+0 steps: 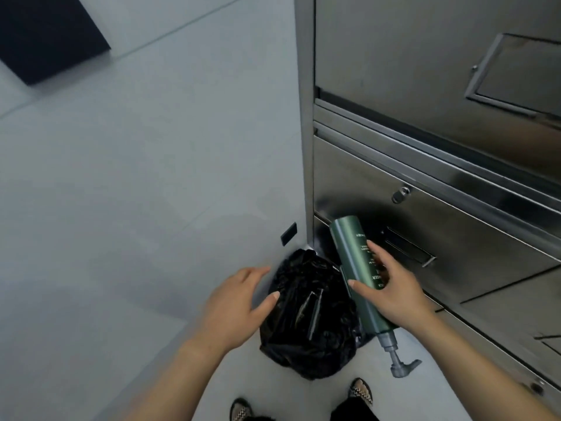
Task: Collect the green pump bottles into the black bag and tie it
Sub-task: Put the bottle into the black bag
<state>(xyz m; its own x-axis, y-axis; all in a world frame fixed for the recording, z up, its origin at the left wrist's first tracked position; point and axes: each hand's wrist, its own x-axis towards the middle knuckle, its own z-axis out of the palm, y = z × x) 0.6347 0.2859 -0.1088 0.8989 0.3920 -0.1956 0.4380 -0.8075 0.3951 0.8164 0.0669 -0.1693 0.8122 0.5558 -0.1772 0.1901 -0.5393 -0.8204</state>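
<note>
My right hand [391, 290] grips a tall green pump bottle [353, 259] around its middle. The bottle is upside down and tilted, its grey pump head [399, 364] pointing down toward me. A crumpled black plastic bag [309, 320] sits on the floor just left of the bottle, against the corner of a steel cabinet. My left hand [239, 302] hovers at the bag's left side with fingers spread, holding nothing; whether it touches the bag is unclear. The inside of the bag is hidden.
A stainless steel cabinet [425, 177] with locked drawers and flaps fills the right side. Pale grey floor tiles [121, 208] spread to the left, with a dark mat [42, 34] at the top left corner. My shoes [361, 393] show at the bottom edge.
</note>
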